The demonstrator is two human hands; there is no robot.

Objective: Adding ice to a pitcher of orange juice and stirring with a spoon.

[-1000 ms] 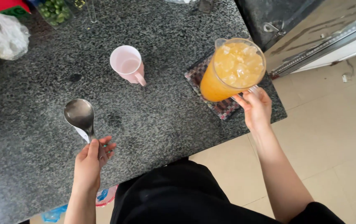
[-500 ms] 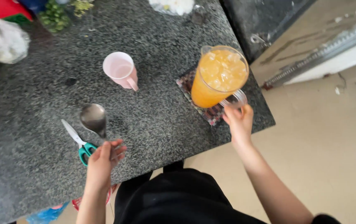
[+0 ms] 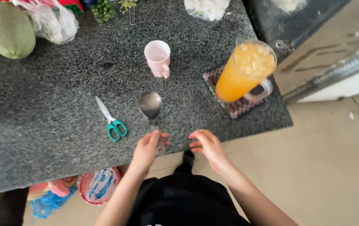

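Note:
My left hand [image 3: 148, 147] grips the handle of a large metal ladle [image 3: 151, 104], whose round bowl points away from me over the dark granite counter [image 3: 41, 121]. My right hand [image 3: 206, 146] hovers just beside it at the counter's front edge, fingers apart and holding nothing. A clear pitcher [image 3: 246, 71] full of orange juice with ice stands on a checked cloth mat [image 3: 229, 106] to the right. A pink mug [image 3: 158, 57] stands beyond the ladle.
Teal-handled scissors [image 3: 111, 121] lie left of the ladle. At the back are a green melon [image 3: 8, 29], a clear plastic bag [image 3: 56, 21] and a tub of green peas [image 3: 103, 9]. A red basket [image 3: 98, 186] sits on the floor below.
My right hand has let go of the pitcher's handle and moved down to the counter edge beside my left hand. The pitcher now stands alone on the mat.

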